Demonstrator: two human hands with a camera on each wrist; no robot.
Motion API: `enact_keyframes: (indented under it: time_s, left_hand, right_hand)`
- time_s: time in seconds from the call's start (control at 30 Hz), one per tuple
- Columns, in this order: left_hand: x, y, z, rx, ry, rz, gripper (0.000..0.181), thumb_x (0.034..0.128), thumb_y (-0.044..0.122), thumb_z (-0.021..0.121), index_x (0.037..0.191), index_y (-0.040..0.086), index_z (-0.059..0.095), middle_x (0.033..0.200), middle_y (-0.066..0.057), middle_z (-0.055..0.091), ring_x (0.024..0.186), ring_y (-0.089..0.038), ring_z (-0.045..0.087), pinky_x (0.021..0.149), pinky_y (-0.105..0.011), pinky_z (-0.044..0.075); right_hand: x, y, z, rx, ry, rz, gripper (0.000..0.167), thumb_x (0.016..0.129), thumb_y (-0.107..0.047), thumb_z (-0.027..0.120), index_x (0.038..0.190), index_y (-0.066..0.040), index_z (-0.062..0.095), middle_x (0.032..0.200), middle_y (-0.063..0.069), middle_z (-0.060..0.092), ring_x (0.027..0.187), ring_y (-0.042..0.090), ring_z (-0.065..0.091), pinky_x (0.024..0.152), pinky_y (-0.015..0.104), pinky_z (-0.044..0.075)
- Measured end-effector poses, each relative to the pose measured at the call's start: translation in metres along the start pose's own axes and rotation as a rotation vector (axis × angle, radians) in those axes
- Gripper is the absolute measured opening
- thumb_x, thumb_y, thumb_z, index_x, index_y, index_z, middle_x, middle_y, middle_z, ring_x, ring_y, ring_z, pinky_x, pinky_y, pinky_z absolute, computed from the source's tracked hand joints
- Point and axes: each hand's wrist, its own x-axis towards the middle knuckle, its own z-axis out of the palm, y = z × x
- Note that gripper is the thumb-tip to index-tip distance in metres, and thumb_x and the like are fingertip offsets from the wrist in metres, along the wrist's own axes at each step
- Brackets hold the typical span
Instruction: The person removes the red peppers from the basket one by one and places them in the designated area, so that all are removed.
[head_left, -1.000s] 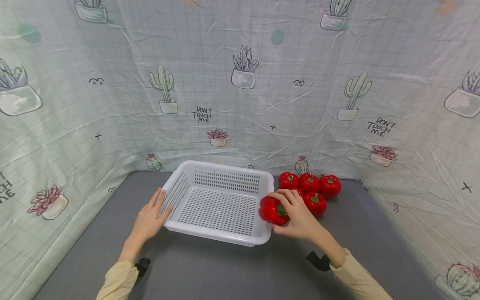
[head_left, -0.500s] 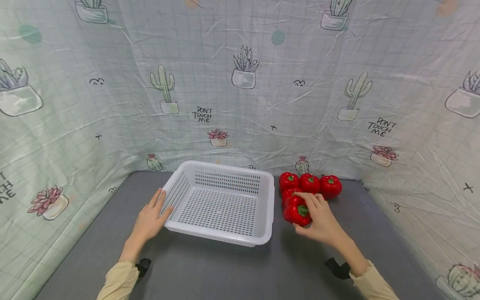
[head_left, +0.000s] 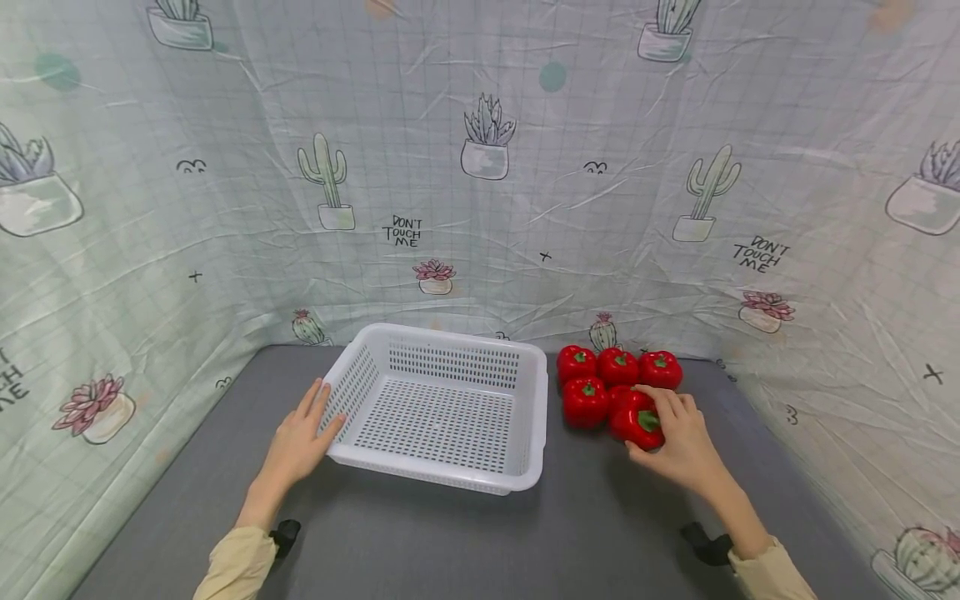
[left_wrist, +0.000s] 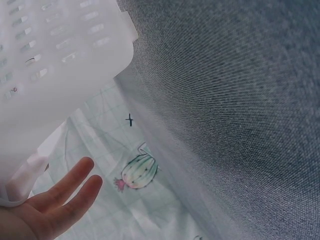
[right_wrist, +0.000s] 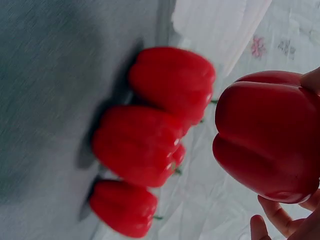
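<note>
In the head view my right hand (head_left: 684,443) grips a red bell pepper (head_left: 636,423), thumb at its near side and fingers over the far side. The right wrist view shows this bell pepper (right_wrist: 267,137) raised clear of the table. Beside it on the left stands another red bell pepper (head_left: 585,403); one directly behind is mostly hidden. My left hand (head_left: 298,437) rests at the left rim of a white perforated plastic basket (head_left: 435,477), which holds nothing. Up close, two fairly straight fingers (left_wrist: 75,182) of that hand extend past the basket wall (left_wrist: 60,95).
Farther back, a row of red bell peppers (head_left: 618,367) stands near the curtain, right of the basket. Grey cloth (head_left: 435,550) covers the table. Around it hangs a pale curtain (head_left: 480,225) printed with cacti. A dark strap (head_left: 707,546) is at the right wrist.
My right hand has moved right with its bell pepper, from the basket's right edge to the pepper group's right front. The left hand and the basket have stayed put.
</note>
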Motion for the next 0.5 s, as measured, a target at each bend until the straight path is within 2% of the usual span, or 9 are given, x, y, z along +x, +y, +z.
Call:
enact_keyframes:
  time_s: [0.17, 0.33, 0.5]
  left_hand:
    - [0.0, 0.0, 0.0, 0.0, 0.007, 0.003, 0.062, 0.091, 0.034, 0.043, 0.137, -0.004, 0.027, 0.143, -0.026, 0.023, 0.114, -0.052, 0.04, 0.089, -0.061, 0.033]
    - [0.0, 0.0, -0.001, 0.006, 0.01, -0.001, 0.062, 0.0908, 0.034, 0.044, 0.137, -0.004, 0.027, 0.142, -0.026, 0.024, 0.114, -0.051, 0.04, 0.089, -0.061, 0.033]
    - [-0.001, 0.001, -0.001, 0.009, -0.001, -0.004, 0.062, 0.0911, 0.035, 0.043, 0.138, -0.004, 0.027, 0.143, -0.025, 0.023, 0.114, -0.051, 0.039, 0.09, -0.061, 0.033]
  right_hand:
    - [-0.003, 0.017, -0.002, -0.007, 0.012, 0.053, 0.077, 0.051, -0.021, 0.081, 0.117, -0.004, 0.046, 0.101, 0.016, 0.052, 0.087, 0.031, 0.041, 0.067, 0.049, 0.036]
    - [-0.007, 0.031, -0.004, -0.002, 0.011, 0.114, 0.077, 0.054, -0.02, 0.081, 0.119, -0.003, 0.044, 0.104, 0.019, 0.05, 0.088, 0.033, 0.039, 0.066, 0.05, 0.033]
    - [-0.009, 0.042, -0.004, -0.016, 0.006, 0.137, 0.076, 0.055, -0.021, 0.08, 0.12, -0.003, 0.043, 0.103, 0.021, 0.049, 0.087, 0.036, 0.039, 0.066, 0.051, 0.033]
